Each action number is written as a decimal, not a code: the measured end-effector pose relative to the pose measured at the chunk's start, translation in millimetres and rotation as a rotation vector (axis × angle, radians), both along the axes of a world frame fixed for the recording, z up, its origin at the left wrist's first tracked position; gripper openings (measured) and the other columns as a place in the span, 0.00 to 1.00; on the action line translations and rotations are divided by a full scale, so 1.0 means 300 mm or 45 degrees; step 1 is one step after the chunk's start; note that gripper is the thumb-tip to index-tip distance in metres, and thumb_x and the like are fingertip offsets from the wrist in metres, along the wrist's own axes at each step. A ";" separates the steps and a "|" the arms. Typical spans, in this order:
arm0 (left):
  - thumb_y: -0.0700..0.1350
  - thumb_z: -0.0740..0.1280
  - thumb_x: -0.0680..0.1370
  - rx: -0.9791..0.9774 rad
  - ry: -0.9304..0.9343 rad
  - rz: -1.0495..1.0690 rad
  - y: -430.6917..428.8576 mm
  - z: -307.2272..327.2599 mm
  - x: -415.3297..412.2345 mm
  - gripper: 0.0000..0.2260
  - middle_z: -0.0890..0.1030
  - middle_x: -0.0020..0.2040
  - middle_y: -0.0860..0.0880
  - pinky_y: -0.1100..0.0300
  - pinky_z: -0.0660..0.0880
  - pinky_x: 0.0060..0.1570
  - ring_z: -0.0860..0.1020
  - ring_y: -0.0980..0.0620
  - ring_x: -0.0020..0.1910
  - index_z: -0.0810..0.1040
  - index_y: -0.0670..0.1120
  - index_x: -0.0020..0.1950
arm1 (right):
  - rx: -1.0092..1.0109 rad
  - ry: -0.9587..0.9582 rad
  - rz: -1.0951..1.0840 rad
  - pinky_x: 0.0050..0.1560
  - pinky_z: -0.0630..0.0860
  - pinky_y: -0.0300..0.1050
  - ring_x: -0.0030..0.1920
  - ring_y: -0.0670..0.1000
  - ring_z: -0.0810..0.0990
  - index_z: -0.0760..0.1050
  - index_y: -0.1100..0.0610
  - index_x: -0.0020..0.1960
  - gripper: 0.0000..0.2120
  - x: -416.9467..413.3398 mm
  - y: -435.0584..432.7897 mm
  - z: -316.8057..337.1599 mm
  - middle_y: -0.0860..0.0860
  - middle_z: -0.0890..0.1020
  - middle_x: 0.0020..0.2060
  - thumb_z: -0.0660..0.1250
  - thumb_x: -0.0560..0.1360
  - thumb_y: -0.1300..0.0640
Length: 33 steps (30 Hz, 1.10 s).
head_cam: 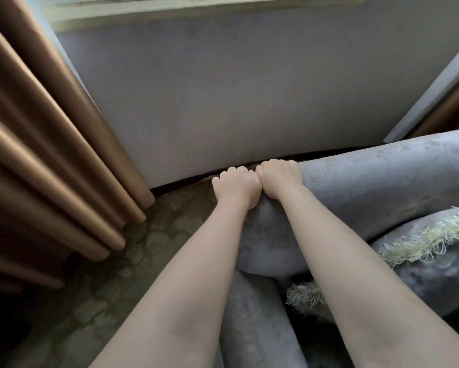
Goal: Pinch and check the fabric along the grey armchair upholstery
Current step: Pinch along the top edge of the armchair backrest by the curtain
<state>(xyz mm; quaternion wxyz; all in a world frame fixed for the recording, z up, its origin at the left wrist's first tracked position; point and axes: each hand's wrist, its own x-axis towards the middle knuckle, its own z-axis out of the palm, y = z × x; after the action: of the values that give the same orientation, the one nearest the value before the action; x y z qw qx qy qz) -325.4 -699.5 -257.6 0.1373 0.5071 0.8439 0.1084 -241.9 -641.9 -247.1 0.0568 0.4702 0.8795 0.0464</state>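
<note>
Here, grey armchair upholstery point(369, 181) runs as a thick padded roll, starting under the fingers and stretching away to their right; more grey padding lies nearer the camera, below the forearms. Fabric looks like short-pile velvet, mottled, with pale rub marks.

Left hand point(235, 185) and right hand point(280, 176) sit side by side at the roll's end, touching each other. Fingers point(233, 172) of both are curled over the far edge, knuckles up, clamped on the fabric. Thumbs and fingertips hidden, so cannot tell how much cloth is gathered between them.

Judgement on the step: the pinch at this end of the roll is in hand. To do it well, lift a small fold only, thumb against fingertips, and feel for slack, thinning or a loose seam. Release fully before shifting. Work rightward from the fingers along the roll in short overlapping steps, both hands close together as now, so no stretch is skipped. Pull gently; a hard tug could distort the pile or strain a seam.

Surroundings: a pale fringed cushion point(435, 235) right of the fingers and nearer the camera, resting on the padding. Plain wall point(223, 102) just beyond the fingers, dark gap between it and the chair. Patterned carpet point(143, 248) left of and below them. Brown curtain point(50, 155) in heavy folds well to the left.
</note>
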 end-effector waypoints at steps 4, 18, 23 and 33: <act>0.46 0.48 0.79 0.022 0.032 0.005 -0.132 -0.005 -0.013 0.16 0.76 0.57 0.43 0.48 0.65 0.54 0.72 0.41 0.57 0.74 0.43 0.55 | -0.057 0.052 0.020 0.50 0.63 0.49 0.58 0.56 0.74 0.75 0.55 0.55 0.16 -0.023 -0.108 -0.011 0.54 0.77 0.57 0.50 0.79 0.56; 0.49 0.46 0.80 -0.072 -0.010 0.011 -0.283 -0.010 -0.064 0.19 0.74 0.61 0.43 0.49 0.64 0.55 0.72 0.42 0.59 0.72 0.43 0.60 | -0.087 0.053 -0.007 0.55 0.64 0.49 0.59 0.55 0.74 0.75 0.55 0.56 0.17 -0.073 -0.257 -0.031 0.53 0.77 0.57 0.50 0.80 0.52; 0.50 0.46 0.81 -0.108 0.021 0.002 -0.266 -0.017 -0.077 0.20 0.76 0.59 0.43 0.49 0.64 0.54 0.73 0.42 0.58 0.73 0.43 0.57 | -0.038 0.055 0.008 0.52 0.64 0.49 0.56 0.55 0.75 0.77 0.52 0.53 0.15 -0.082 -0.246 -0.038 0.51 0.79 0.53 0.52 0.79 0.51; 0.49 0.46 0.81 -0.165 0.071 -0.279 -0.251 0.005 -0.134 0.19 0.76 0.58 0.43 0.51 0.66 0.53 0.74 0.43 0.56 0.73 0.43 0.58 | -0.108 0.146 -0.136 0.51 0.63 0.47 0.55 0.54 0.75 0.77 0.54 0.49 0.17 -0.099 -0.244 -0.020 0.52 0.80 0.51 0.51 0.78 0.51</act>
<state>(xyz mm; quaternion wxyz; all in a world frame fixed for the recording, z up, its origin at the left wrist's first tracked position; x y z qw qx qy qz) -365.5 -774.8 -256.1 0.1572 0.5892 0.7922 0.0240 -271.6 -715.1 -253.2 0.0285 0.5156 0.8561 -0.0209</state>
